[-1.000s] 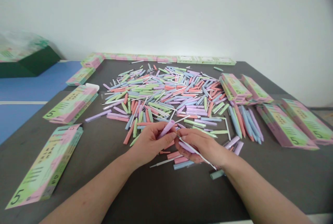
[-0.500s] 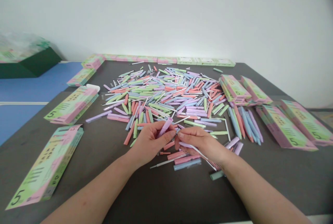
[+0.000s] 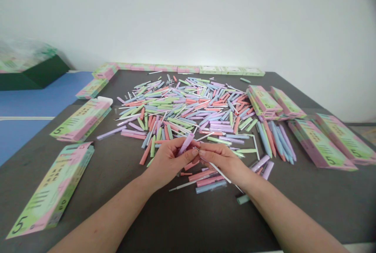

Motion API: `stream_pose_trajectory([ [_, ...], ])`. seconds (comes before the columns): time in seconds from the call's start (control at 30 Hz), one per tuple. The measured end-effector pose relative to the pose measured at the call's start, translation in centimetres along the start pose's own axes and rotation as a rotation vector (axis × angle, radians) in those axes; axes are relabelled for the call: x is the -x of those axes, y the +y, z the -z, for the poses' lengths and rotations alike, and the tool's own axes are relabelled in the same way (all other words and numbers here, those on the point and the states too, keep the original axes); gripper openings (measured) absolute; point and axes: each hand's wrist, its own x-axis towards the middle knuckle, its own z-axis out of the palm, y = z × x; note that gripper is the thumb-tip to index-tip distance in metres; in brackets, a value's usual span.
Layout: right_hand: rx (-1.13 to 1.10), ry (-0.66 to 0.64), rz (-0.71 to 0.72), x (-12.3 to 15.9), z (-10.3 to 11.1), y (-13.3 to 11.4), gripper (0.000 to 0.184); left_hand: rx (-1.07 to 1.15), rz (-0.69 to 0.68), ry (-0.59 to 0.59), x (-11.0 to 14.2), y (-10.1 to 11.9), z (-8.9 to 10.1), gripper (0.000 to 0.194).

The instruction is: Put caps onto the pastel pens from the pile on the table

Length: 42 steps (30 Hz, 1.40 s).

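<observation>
Left hand (image 3: 167,163) was closed around a lilac pen barrel (image 3: 186,144), which stood tilted between thumb and fingers with its upper end showing above them. Right hand (image 3: 226,162) was clamped on a white pen refill (image 3: 221,172) that slanted along the palm toward the wrist. The fingertips of both hands met, or nearly met, over a small part too hidden to identify. They were above the near half of a dark grey table (image 3: 188,221).

Taking the hands as the dial's centre, a grey-green tube (image 3: 243,199) lay between four and five o'clock, partly behind the right wrist. Coral pen caps (image 3: 209,181) and a blue pen cap (image 3: 210,187) lay near five, a pale refill (image 3: 182,185) at seven. A printed pen carton (image 3: 51,190) marked "5" lay between eight and nine.

Just past three were two lilac caps (image 3: 260,163). A neat group of blue, coral and lilac pens (image 3: 277,141) pointed nearward between two and three, with more cartons (image 3: 323,143) at three. Between nine and ten, another carton (image 3: 82,119) had its white flap out.

At twelve spread a big heap of pastel pen parts (image 3: 182,106); stacked cartons (image 3: 264,98) bordered it toward two. Beyond, a row of cartons (image 3: 188,69) lined the far edge before a white wall (image 3: 188,18). At ten stood a dark green bin (image 3: 35,76) on a blue surface (image 3: 23,104).
</observation>
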Motion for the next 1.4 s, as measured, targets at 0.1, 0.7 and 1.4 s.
stream_pose_trajectory([
  [0.1, -0.06, 0.065, 0.0, 0.0, 0.0, 0.3, 0.026, 0.006, 0.001, 0.021, 0.0, 0.1, -0.1, 0.031],
  [0.7, -0.424, 0.31, 0.1, -0.8, -0.9, 0.3, 0.025, -0.428, -0.016, -0.035, 0.3, -0.7, -1.2, 0.026],
  [1.4, -0.354, 0.392, 0.19, -0.4, 0.4, -0.8, 0.013, -0.416, -0.029, -0.04, 0.4, -0.6, -0.6, 0.024],
])
